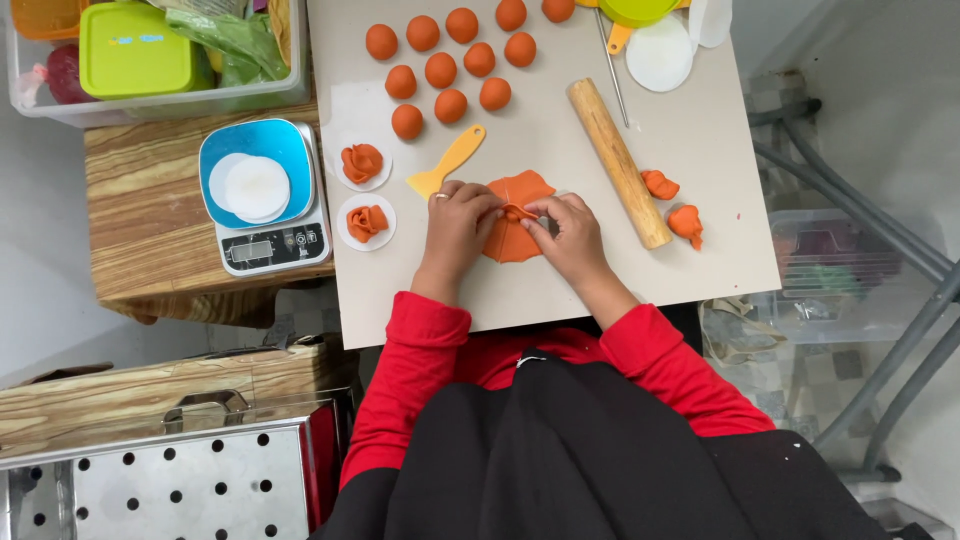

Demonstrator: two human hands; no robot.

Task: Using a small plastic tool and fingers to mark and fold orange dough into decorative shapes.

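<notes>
A flat round sheet of orange dough (516,240) lies on the pale work board (700,200) in front of me. My left hand (458,222) and my right hand (568,230) rest on it and pinch a small fold of dough between their fingertips at the sheet's middle. A ring shows on my left hand. Both sleeves are red.
Several orange dough balls (450,60) sit at the board's far side. A wooden rolling pin (618,160), a yellow scraper (447,160), two shaped pieces (672,205), two folded pieces on white discs (364,190), a kitchen scale (262,195) and a plastic bin (150,60) surround them.
</notes>
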